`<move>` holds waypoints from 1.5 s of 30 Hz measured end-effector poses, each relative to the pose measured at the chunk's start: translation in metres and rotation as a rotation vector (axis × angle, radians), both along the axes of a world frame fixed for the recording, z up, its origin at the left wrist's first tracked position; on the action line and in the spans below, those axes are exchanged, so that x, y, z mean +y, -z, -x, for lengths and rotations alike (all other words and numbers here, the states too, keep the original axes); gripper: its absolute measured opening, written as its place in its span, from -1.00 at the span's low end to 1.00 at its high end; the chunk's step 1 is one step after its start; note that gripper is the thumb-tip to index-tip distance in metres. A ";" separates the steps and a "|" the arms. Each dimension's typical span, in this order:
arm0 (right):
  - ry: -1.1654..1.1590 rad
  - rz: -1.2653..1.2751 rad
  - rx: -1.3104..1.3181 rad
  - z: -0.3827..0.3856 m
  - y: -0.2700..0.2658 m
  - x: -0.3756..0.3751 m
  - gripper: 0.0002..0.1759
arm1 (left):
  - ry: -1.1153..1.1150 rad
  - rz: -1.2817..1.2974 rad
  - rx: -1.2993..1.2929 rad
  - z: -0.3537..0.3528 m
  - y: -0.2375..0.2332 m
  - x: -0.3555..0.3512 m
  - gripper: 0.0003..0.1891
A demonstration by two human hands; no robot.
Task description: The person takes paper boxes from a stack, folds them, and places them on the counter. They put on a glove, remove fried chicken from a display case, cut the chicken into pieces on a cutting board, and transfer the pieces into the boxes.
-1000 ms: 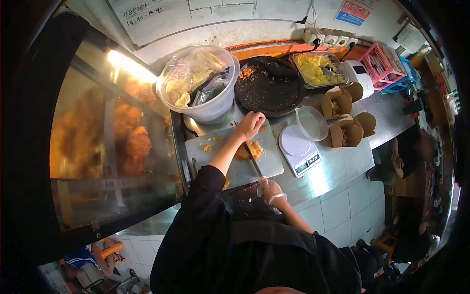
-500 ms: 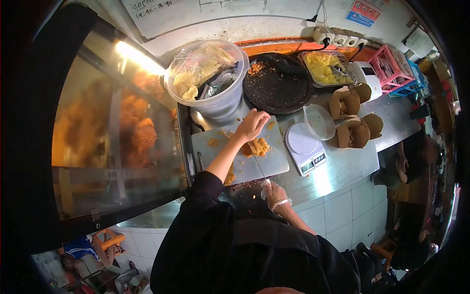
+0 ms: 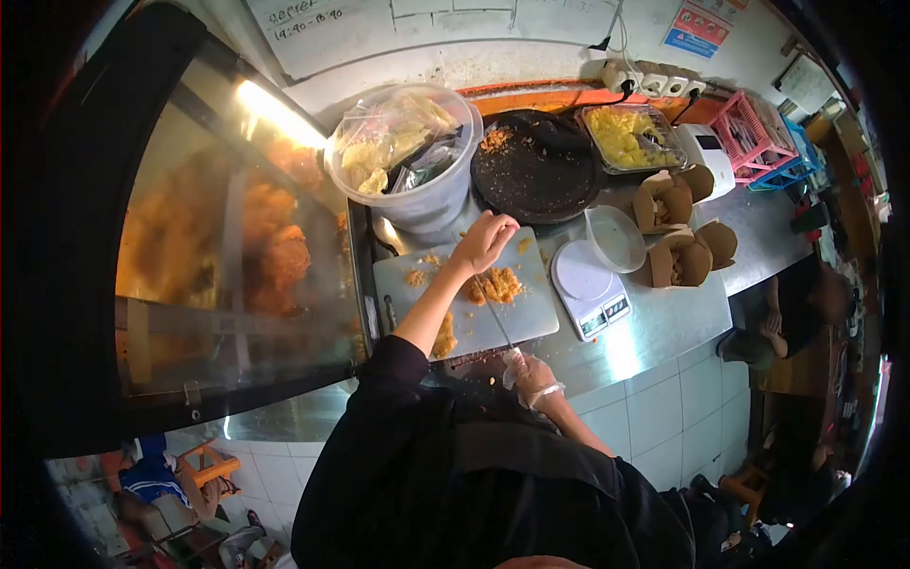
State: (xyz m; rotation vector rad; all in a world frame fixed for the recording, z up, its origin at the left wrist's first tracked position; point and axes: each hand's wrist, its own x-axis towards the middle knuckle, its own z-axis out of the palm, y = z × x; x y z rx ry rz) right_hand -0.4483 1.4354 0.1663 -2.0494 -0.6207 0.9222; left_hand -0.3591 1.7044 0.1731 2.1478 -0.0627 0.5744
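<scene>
My right hand [image 3: 534, 379], in a clear plastic glove, is closed round the handle of a knife [image 3: 498, 321]. The blade points away from me over the white cutting board [image 3: 521, 318], its far end at a pile of chopped, crumbly golden fried food, which looks like fried chicken [image 3: 502, 284]. Just beyond the pile my left hand [image 3: 483, 245] hovers over the board, bare, fingers curled in, with nothing visible in them. Another fried piece [image 3: 444, 337] lies at the board's near left, partly behind my left forearm.
Behind the board stand a plastic tub of bagged food [image 3: 427, 209] and a dark stone mortar [image 3: 531, 190]. To the right are a kitchen scale [image 3: 580, 280], a clear bowl [image 3: 616, 239], and two open cardboard boxes [image 3: 681, 261]. A lit glass display case [image 3: 218, 247] borders the left.
The pile under the knife looks more spread out than before, and the blade shows further across it. Both hands stay nearly in place; the view has shifted slightly.
</scene>
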 end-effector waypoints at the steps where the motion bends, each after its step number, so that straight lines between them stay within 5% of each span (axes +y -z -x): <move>1: -0.001 0.017 0.019 0.003 0.003 -0.003 -0.36 | 0.002 0.003 0.008 0.004 0.002 -0.001 -0.77; 10: 0.031 0.094 0.112 0.004 0.020 0.017 -0.33 | -0.021 -0.067 0.081 0.008 0.056 0.011 -0.78; 16: 0.010 0.109 0.084 -0.005 0.041 0.022 -0.38 | -0.022 -0.026 0.083 0.000 0.039 0.016 -0.80; 23: 0.084 0.079 0.172 -0.020 -0.051 -0.010 -0.42 | 0.066 -0.001 -0.060 -0.021 -0.012 -0.021 -0.84; 37: 0.114 0.157 0.075 -0.018 0.028 -0.012 -0.41 | 0.070 -0.051 0.074 -0.030 0.038 -0.026 -0.86; 45: 0.127 0.138 0.306 -0.037 -0.048 -0.029 -0.46 | -0.001 0.084 -0.020 -0.038 -0.008 -0.042 -0.88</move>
